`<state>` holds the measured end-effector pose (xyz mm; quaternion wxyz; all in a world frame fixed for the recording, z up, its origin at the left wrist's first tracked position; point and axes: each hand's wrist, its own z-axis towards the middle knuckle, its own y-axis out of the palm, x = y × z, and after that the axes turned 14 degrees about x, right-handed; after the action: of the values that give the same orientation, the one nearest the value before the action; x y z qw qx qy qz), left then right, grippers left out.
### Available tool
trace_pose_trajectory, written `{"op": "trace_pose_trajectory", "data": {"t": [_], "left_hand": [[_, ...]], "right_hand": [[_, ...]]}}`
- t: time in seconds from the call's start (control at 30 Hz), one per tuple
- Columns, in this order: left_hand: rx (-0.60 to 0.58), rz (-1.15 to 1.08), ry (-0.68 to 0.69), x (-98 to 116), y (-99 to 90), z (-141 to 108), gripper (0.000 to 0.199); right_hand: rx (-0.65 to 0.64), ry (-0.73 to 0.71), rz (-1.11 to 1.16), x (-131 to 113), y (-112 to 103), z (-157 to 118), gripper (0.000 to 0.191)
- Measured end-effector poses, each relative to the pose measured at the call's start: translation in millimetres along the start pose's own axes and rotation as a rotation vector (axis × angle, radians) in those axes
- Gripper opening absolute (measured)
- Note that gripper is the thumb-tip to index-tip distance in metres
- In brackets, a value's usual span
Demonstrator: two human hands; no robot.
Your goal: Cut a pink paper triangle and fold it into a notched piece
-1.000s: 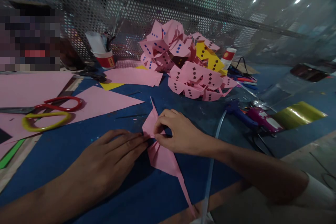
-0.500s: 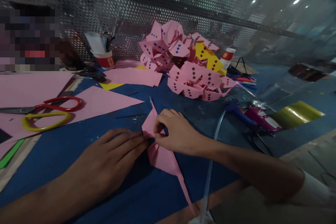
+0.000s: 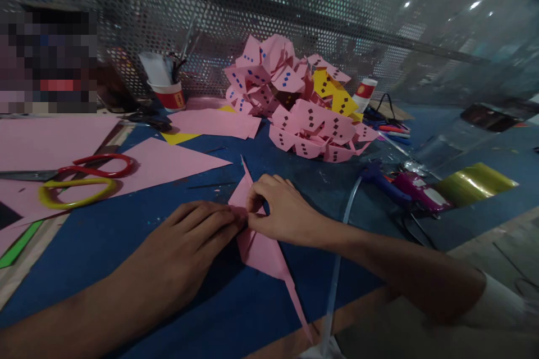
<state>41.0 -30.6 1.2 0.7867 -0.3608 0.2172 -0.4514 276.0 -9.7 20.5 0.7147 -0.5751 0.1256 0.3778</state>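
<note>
A folded piece of pink paper [image 3: 263, 255] with long pointed ends lies on the blue tabletop in front of me. My right hand [image 3: 280, 210] pinches its middle between thumb and bent fingers. From the other side, my left hand [image 3: 197, 241] reaches in with its fingers pressed together, their tips gripping the paper's edge beside my right fingertips. The left thumb is hidden, and so is the exact fold under the fingers.
Scissors [image 3: 76, 193] with red and yellow handles lie on pink sheets [image 3: 168, 165] at left. Pink folded paper shapes [image 3: 311, 123] stand behind. Rightward are a glue gun [image 3: 387, 186], gold tape [image 3: 475, 185] and a clear bottle [image 3: 450, 134]. A paper cup [image 3: 168, 95] stands back left.
My left hand has moved slightly to the right, so its fingertips now lie over the paper's edge. My right hand keeps its pinch, almost unmoved.
</note>
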Motion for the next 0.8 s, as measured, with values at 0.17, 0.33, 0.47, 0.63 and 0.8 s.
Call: {"op": "trace_pose_trajectory", "data": {"t": [0.17, 0.33, 0.47, 0.63, 0.8], "left_hand": [[-0.01, -0.032, -0.01, 0, 1.1, -1, 0.044], [-0.029, -0.039, -0.005, -2, 2.4, -2, 0.042], [-0.039, -0.024, 0.002, -4, 5.6, -5, 0.042], [-0.04, -0.031, -0.008, -6, 6.7, -6, 0.043], [-0.07, -0.042, -0.004, -10, 6.6, -1, 0.043]], "right_hand": [[0.019, 0.02, -0.014, -3, 2, -1, 0.009], [0.036, 0.018, -0.018, -3, 5, -1, 0.01], [0.03, 0.018, -0.027, -2, 5, -1, 0.01], [0.034, 0.009, -0.019, 0, 6, 0, 0.01], [0.026, 0.011, -0.02, 1, 6, 1, 0.011]]}}
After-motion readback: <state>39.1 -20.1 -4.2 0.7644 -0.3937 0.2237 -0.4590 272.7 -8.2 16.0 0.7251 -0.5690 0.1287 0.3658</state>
